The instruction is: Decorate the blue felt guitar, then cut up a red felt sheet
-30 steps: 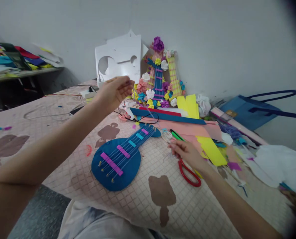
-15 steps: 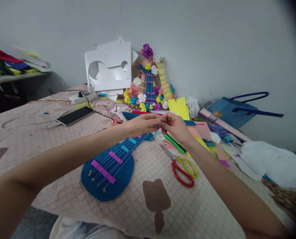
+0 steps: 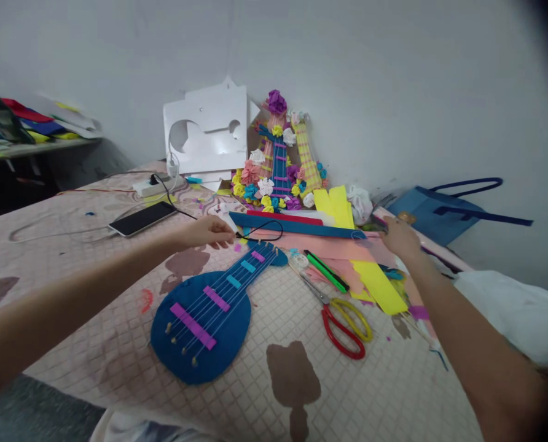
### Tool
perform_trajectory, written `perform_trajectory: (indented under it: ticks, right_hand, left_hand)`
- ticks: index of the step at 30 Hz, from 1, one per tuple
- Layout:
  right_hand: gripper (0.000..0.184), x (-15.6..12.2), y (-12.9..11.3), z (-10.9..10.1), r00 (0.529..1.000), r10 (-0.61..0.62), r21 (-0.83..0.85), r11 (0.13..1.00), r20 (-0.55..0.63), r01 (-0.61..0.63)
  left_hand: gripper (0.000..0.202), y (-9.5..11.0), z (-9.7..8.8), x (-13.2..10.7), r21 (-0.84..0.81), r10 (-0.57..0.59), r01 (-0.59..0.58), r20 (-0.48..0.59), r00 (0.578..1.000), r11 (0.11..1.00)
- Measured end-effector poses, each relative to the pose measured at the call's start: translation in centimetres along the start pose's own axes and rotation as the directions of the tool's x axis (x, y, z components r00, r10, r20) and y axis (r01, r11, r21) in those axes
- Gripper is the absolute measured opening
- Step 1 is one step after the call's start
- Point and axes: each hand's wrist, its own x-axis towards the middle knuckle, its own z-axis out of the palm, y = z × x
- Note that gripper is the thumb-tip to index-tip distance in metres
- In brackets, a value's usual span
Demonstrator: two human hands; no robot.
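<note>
My left hand (image 3: 212, 232) is over the table beside a white tool (image 3: 228, 220), mostly hidden, that resembles a glue gun. Its fingers are loosely bent and apart, and I see nothing in them. Just below lies a blue paper guitar (image 3: 204, 325) with white strings, purple and light-blue strips and small pegs. Far to the right, my right hand (image 3: 400, 239) reaches into craft scraps by a pink roll (image 3: 444, 258). Its fingers are curled together; whatever they may hold is hidden. Scissors (image 3: 343, 325) with red and yellow handles and a green cutter (image 3: 324, 269) lie between my arms.
Blue and red strips (image 3: 297, 226) and yellow paper (image 3: 379, 287) lie across the back. Decorated paper guitars (image 3: 281, 162) lean on the wall near white cut-out board (image 3: 204, 132). A phone (image 3: 142, 219), power strip (image 3: 156, 185) and cables occupy the left. A blue bag (image 3: 435, 212) stands at right.
My hands were together above the guitar's neck and have parted. The left moved left and down toward the white tool; the right moved right to the scraps.
</note>
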Motion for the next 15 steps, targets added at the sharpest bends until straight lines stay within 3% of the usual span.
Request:
perform_trajectory:
  ticks: [4,9,15]
  right_hand:
    - [0.029,-1.6,-0.5,0.5,0.993,-0.052,-0.001,0.999,-0.11,0.052]
    - [0.021,-6.1,-2.7,2.2,0.958,-0.276,0.14,0.955,0.084,0.263]
    - [0.026,-11.4,-5.4,3.5,0.853,-0.439,0.316,0.882,0.283,0.349]
  left_hand:
    - [0.043,-3.2,0.4,-0.9,0.035,-0.061,0.06,0.034,0.998,0.998]
    - [0.045,-5.0,1.7,-1.6,-0.054,-0.125,0.132,0.119,0.985,0.99]
    - [0.049,-5.2,2.7,-1.7,-0.05,-0.131,0.137,0.105,0.986,0.989]
